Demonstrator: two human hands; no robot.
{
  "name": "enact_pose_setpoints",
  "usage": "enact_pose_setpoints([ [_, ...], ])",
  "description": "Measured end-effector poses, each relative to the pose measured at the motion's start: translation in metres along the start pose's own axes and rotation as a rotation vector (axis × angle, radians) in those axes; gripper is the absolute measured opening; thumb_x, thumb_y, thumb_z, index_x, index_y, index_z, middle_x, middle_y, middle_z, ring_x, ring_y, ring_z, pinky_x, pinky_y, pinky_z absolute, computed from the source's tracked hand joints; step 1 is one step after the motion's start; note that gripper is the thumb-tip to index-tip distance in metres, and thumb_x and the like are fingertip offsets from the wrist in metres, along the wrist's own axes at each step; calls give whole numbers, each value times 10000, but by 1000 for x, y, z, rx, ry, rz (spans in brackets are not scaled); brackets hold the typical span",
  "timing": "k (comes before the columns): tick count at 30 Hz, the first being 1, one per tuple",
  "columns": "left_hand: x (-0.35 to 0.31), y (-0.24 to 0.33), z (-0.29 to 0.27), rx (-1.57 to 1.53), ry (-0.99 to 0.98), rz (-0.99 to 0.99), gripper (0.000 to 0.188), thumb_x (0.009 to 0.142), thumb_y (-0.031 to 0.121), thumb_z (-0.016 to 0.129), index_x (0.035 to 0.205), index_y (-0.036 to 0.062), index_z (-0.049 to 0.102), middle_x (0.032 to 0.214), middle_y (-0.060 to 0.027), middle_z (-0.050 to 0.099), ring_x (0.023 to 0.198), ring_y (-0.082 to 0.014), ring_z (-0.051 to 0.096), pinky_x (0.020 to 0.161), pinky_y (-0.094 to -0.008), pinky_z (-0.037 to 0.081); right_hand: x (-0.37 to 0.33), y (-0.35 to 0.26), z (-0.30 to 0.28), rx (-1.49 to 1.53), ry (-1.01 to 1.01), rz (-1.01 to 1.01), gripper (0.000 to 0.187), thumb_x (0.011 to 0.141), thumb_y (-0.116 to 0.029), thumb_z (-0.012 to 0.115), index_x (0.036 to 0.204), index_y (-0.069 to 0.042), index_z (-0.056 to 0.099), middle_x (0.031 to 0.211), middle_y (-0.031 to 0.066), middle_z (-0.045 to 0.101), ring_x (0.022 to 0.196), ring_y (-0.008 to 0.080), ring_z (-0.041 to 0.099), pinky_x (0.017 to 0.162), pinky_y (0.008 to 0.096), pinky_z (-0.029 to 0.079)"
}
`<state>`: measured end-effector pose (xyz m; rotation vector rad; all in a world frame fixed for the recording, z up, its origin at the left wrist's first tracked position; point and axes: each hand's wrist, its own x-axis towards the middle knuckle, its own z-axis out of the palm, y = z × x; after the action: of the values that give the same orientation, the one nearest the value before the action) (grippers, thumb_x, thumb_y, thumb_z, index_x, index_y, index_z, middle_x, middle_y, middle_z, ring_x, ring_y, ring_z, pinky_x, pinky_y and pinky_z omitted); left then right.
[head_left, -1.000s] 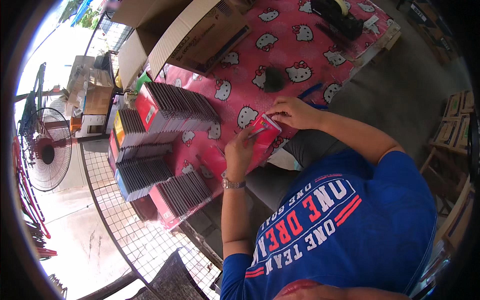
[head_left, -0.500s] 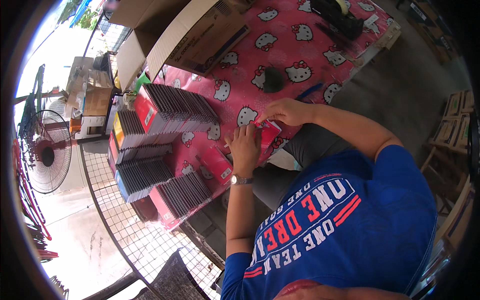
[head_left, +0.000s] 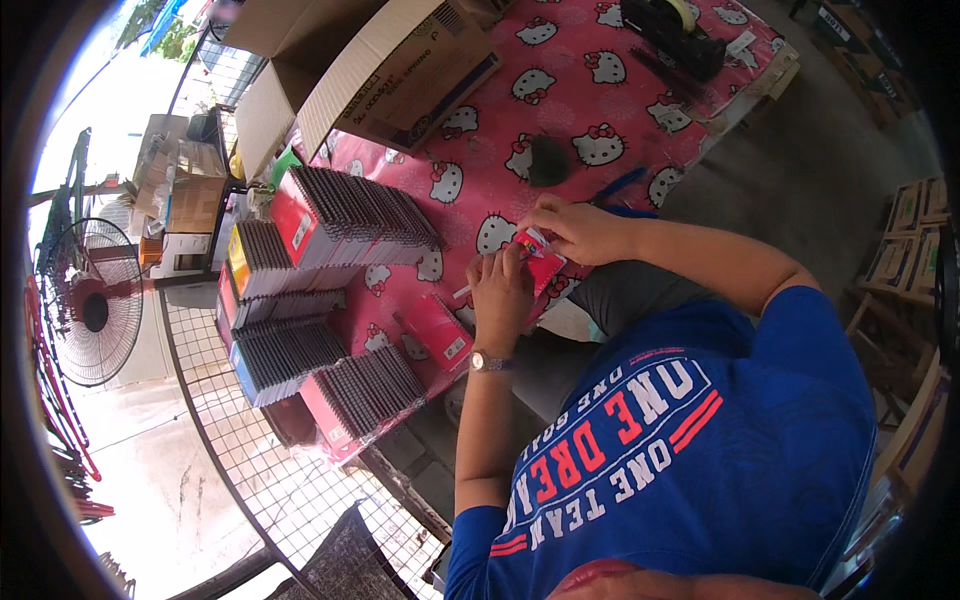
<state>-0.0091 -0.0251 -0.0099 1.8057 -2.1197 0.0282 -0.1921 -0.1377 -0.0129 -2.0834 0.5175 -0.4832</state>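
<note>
My left hand (head_left: 502,292), a watch on its wrist, is curled with its fingertips on a small red notebook (head_left: 546,268) at the table's near edge. A thin white stick-like piece (head_left: 462,292) pokes out beside that hand. My right hand (head_left: 580,232) pinches at the far end of the same notebook, where a small patch of white and blue shows between the hands. The fingers partly cover what it grips. Left of my left hand lies another red notebook (head_left: 440,328), flat on the pink patterned tablecloth (head_left: 470,190).
Stacks of spiral notebooks (head_left: 345,215) stand on the left, with a pink-covered row (head_left: 365,395) nearer me. An open cardboard box (head_left: 415,85) is at the back. A black tape dispenser (head_left: 680,40), a dark round object (head_left: 549,160) and a blue object (head_left: 622,183) lie farther off.
Both hands have shifted slightly and sit closer together over the notebook. The white and blue patch between them shows more now. The stacks have stayed put.
</note>
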Motion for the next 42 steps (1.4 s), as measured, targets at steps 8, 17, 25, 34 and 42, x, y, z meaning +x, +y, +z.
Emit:
enact_pose_setpoints([
  [8,-5,4,1,-45,-5,11,292,823,188,665,1071,71,564,951,-104,630,967,-285,583,952,-478,374,4,-32,-9,-174,-65,-49,308,966,-220,521,1256,-123,491,1027,207,620,944,311,632,783,428,494],
  [17,-16,15,-10,267,52,-38,291,838,244,669,1084,114,582,1062,-124,603,1199,-354,486,1106,-510,261,62,87,-59,-659,-162,-147,496,750,-274,717,1180,-67,583,1097,161,649,1041,305,605,912,397,472],
  [25,-31,1,4,-47,26,-206,331,719,201,767,998,104,617,1023,-100,569,1021,-335,502,918,-462,376,40,3,-41,547,-692,335,421,725,-160,680,1135,-66,671,1133,81,653,965,179,605,810,323,478],
  [34,-17,-3,4,-137,130,-172,342,710,123,753,1013,68,604,994,-124,565,962,-343,519,852,-452,418,43,13,-33,623,-558,132,437,705,-145,716,1132,-61,680,1187,86,626,1082,178,568,925,307,428],
  [42,-31,-20,-6,-137,129,-243,311,748,81,717,1032,55,594,985,-121,558,893,-303,545,802,-416,455,61,20,-19,879,-657,123,490,693,-142,729,1174,-70,669,1179,72,612,1107,180,554,955,312,412],
])
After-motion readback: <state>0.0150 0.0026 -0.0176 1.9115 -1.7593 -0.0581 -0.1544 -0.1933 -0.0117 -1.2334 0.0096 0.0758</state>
